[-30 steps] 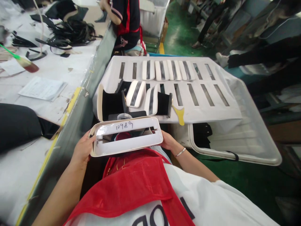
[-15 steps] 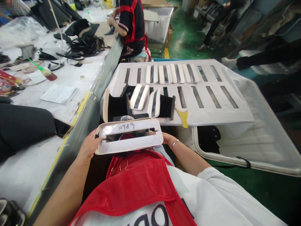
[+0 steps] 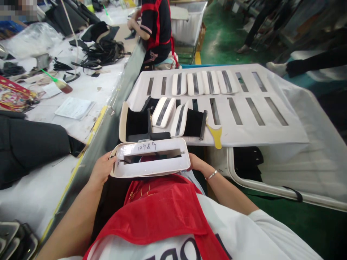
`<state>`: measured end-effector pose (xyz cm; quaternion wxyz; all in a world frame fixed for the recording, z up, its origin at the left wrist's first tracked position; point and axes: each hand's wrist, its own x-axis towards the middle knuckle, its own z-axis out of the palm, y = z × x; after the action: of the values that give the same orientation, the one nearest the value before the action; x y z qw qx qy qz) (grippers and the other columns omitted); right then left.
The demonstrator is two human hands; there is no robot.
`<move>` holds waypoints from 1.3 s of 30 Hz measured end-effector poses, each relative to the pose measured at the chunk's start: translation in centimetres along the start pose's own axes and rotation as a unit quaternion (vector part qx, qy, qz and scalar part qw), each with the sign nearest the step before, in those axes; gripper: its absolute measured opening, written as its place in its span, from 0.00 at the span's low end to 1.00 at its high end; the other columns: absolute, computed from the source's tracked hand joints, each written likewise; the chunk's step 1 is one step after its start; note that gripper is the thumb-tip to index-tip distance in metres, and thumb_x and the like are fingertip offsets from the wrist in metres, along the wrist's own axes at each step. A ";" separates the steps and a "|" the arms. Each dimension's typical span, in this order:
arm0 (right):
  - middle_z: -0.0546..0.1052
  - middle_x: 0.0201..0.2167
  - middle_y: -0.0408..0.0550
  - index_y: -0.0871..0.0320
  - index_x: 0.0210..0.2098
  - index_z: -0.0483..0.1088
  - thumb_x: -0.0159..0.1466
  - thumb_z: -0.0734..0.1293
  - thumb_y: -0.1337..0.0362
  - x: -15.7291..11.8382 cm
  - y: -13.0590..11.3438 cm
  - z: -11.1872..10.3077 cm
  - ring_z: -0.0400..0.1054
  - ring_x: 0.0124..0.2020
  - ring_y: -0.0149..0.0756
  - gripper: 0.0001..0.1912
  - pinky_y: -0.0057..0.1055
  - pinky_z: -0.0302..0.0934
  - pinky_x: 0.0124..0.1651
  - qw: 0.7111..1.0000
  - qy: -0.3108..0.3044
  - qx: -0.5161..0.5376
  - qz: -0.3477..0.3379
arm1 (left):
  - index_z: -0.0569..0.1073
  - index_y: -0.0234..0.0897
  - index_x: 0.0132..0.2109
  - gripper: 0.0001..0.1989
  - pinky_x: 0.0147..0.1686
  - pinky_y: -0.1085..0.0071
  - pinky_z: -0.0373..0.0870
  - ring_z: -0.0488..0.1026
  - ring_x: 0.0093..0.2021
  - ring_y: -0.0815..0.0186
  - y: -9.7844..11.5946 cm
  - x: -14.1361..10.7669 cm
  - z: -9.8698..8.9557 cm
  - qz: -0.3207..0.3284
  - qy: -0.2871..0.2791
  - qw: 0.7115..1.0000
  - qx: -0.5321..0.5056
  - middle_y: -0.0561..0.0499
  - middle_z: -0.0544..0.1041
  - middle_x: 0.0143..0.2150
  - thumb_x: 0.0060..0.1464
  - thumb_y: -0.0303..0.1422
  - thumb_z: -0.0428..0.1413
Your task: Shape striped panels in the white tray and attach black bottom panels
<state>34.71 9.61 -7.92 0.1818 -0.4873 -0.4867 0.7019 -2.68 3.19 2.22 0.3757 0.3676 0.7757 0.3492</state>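
A white slotted piece (image 3: 151, 168) with handwritten marks on its upper strip is held over my lap, close to the red apron. My left hand (image 3: 104, 166) grips its left end, the thumb over the rim. At the right end, my right hand (image 3: 194, 161) is closed on the edge, its fingers mostly hidden behind the piece. Just beyond lie black panels (image 3: 138, 122) with a cream rim, and two cream pieces with dark zipper-like strips (image 3: 163, 112) (image 3: 179, 120).
A white slotted board (image 3: 252, 131) carries several striped cream pieces (image 3: 195, 83) and a yellow tool (image 3: 216, 136). Below it at the right is a pale bin (image 3: 295, 180). The left table (image 3: 35, 195) holds black material and paper. A seated person (image 3: 155, 27) works ahead.
The camera view has shifted slightly. My right fingers, earlier showing through the slot at the right end, are now hidden behind the piece. Both hands still hold it.
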 end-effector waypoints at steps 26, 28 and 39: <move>0.59 0.14 0.33 0.60 0.32 0.64 0.48 0.63 0.64 -3.6 0.3 -0.8 0.49 0.11 0.22 0.11 0.20 0.45 0.13 0.999 -0.026 0.024 0.005 | 0.73 0.39 0.39 0.19 0.32 0.63 0.64 0.74 0.36 0.48 7.5 -3.6 -1.1 0.197 -0.036 0.855 0.479 0.42 0.77 0.33 0.54 0.45 0.44; 0.59 0.13 0.32 0.59 0.31 0.64 0.47 0.62 0.66 -3.8 0.2 -1.2 0.49 0.11 0.22 0.11 0.20 0.45 0.13 1.000 -0.010 0.026 0.010 | 0.73 0.42 0.37 0.19 0.30 0.62 0.64 0.73 0.33 0.47 6.8 -3.0 -1.2 0.213 -0.033 0.866 0.451 0.43 0.75 0.29 0.52 0.48 0.46; 0.60 0.10 0.33 0.59 0.27 0.63 0.48 0.61 0.69 -5.6 -4.7 -1.8 0.51 0.09 0.23 0.06 0.21 0.42 0.10 0.999 -0.013 -0.044 0.017 | 0.73 0.43 0.26 0.09 0.31 0.65 0.71 0.72 0.42 0.46 6.9 -2.9 -4.0 0.121 -0.023 0.977 0.175 0.51 0.70 0.22 0.38 0.41 0.63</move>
<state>37.76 8.59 -1.13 0.1420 -0.4937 -0.5109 0.6893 -2.64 3.05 10.67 0.2783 0.5267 0.7656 0.2428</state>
